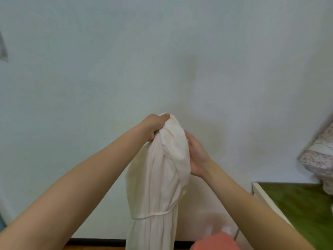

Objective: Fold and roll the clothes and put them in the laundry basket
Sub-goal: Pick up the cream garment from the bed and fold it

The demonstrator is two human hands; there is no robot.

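Held up at the centre of the view, in front of a pale wall (162,51), a cream garment (158,186) hangs from both hands and drops out of sight at 6 o'clock. Its upper end is bunched into a rounded bulge, and a gathered seam with a thin cord crosses it lower down. The left hand (153,128) comes in from 8 o'clock and sits at the top of the bunch, its grip closed tight on a fistful of the cloth, with the fingers curled over the very top. The right hand (197,156) comes in from 4 o'clock and lies against the bulge's right side, palm to the fabric, its grip folded round the cloth, though most of its fingers are hidden behind it. At 4 o'clock lies a green-topped surface (297,208) with a cream edge; whether it is a desk or a bed I cannot tell. A floral-patterned bundle (319,157) rests at its far end, at 3 o'clock, against the wall. Near 6 o'clock, just right of the hanging garment, a blurred salmon-coloured shape (214,240) pokes into view. A dark skirting board (95,241) runs along the foot of the wall at 7 o'clock.
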